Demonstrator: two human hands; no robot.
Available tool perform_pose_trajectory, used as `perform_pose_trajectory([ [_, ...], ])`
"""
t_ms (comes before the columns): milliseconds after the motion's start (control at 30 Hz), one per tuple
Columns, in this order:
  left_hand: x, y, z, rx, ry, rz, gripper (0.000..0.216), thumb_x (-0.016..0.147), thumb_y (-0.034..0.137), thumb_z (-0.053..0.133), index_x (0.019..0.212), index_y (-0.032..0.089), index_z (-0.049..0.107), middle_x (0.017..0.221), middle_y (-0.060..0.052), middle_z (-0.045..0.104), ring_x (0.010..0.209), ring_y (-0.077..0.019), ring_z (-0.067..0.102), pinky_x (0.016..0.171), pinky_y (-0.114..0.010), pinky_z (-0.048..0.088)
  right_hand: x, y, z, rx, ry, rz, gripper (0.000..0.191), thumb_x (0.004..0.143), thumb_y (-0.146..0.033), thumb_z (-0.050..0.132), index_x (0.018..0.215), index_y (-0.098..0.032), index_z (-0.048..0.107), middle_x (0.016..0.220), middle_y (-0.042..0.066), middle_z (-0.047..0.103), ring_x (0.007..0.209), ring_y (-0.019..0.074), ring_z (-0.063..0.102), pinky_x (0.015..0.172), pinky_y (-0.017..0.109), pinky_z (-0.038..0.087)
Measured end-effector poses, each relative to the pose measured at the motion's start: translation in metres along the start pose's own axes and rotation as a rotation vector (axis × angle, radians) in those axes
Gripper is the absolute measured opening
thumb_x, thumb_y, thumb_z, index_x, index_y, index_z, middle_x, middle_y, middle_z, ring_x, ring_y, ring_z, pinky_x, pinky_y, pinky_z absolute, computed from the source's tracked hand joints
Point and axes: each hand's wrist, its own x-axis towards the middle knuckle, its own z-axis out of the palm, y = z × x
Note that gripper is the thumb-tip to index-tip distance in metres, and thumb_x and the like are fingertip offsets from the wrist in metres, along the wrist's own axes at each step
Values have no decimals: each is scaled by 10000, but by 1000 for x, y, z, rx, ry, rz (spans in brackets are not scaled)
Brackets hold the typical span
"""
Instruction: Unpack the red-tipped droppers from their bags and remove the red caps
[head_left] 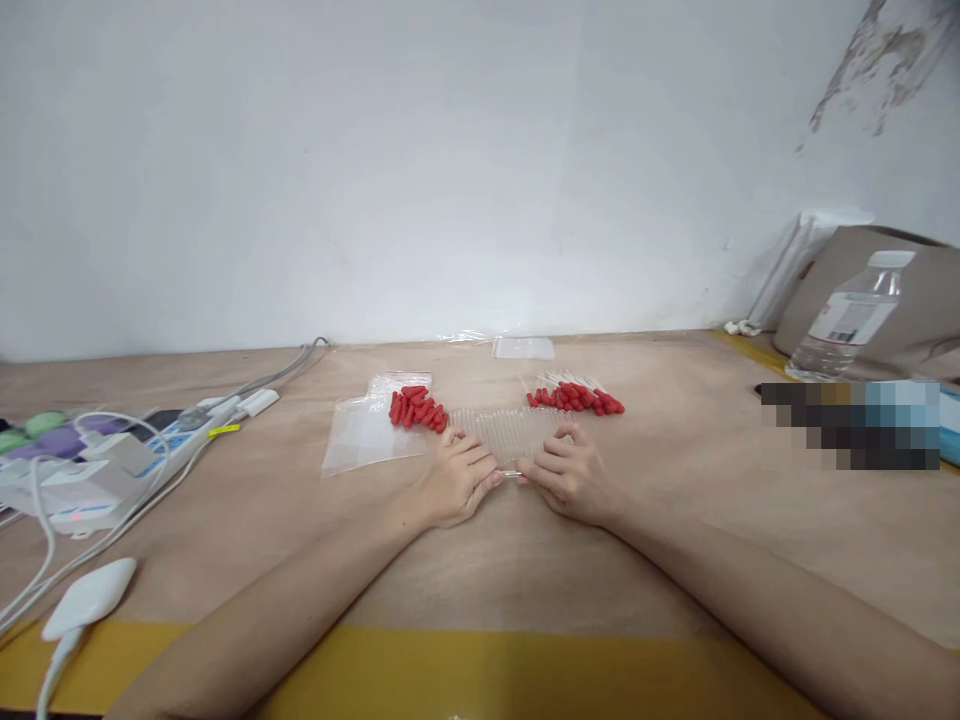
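My left hand (pixel 457 478) and my right hand (pixel 568 474) meet at the middle of the table, fingertips pinching the two ends of a thin clear glass tube (pixel 511 473). Just behind them lies a row of several clear tubes (pixel 504 430). A pile of loose red rubber bulbs (pixel 418 408) sits behind my left hand, partly on a clear plastic bag (pixel 365 432). Behind my right hand lies a pile of tubes fitted with red bulbs (pixel 576 397).
A white power strip (pixel 112 465) with plugs and cables lies at the left, with a white adapter (pixel 88 597) nearer the front edge. At the right stand a water bottle (pixel 853 318) and a brown cardboard box (pixel 892 290). A small clear bag (pixel 523 347) lies by the wall.
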Motion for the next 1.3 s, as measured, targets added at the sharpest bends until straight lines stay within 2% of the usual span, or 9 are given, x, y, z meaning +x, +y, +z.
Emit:
perform_pose_trajectory([
  [233,-13,-1,-4,-23,-11,-21,301,889,269,303,699,170,515,682,-38,543,708,-165,467,761,-353,324,-18,13,-7,3,-28,58,246,871,-244,389,980,-277,607,618,-18,576,660,113,468,788,317,273],
  [367,-18,-27,-17,-126,136,-319,297,896,274,273,760,170,517,731,-46,529,701,-163,485,672,-302,385,-26,41,-14,-69,64,473,264,857,-282,403,982,-240,632,685,16,612,694,130,524,755,303,287],
  [467,-21,-60,-27,-167,324,-581,256,872,262,309,884,177,551,861,-56,552,876,-182,502,803,-317,401,-27,54,-16,-109,-5,716,310,848,-277,372,1016,-198,621,825,58,642,737,151,559,707,290,293],
  [600,-33,-103,-28,-156,366,-904,289,804,220,353,972,146,575,882,-80,529,848,-193,550,758,-327,447,-25,53,-16,-244,-139,736,304,793,-208,381,990,-184,611,913,69,654,757,174,573,707,304,264],
  [667,-39,-114,-24,-165,350,-965,306,788,236,379,1001,136,572,890,-84,536,787,-180,579,704,-303,465,-25,50,-16,-323,-198,740,286,775,-197,387,973,-170,593,886,76,663,729,183,580,699,313,247],
  [833,-44,-113,-17,-170,300,-957,347,725,335,504,1027,169,539,804,-36,601,668,-160,582,640,-275,464,-26,50,-15,-407,-299,783,238,766,-201,387,932,-158,551,761,60,671,625,188,583,670,314,232],
  [967,-43,-109,-12,-178,267,-909,281,695,332,532,924,169,548,787,-26,610,631,-149,567,619,-263,459,-26,51,-13,-336,-332,818,225,785,-231,393,923,-180,563,756,47,670,649,192,593,683,318,252],
  [1167,-44,-116,-12,-152,288,-884,197,754,321,457,842,172,552,786,-31,621,647,-155,582,606,-249,452,-25,48,-11,-101,-296,872,212,793,-278,419,880,-210,600,872,35,663,803,198,588,706,316,296],
  [1300,-48,-122,-16,-106,305,-888,196,782,268,393,828,165,553,766,-41,618,661,-165,583,602,-255,443,-25,46,-9,-46,-273,841,231,801,-289,418,833,-211,633,861,42,655,805,198,574,702,316,319],
])
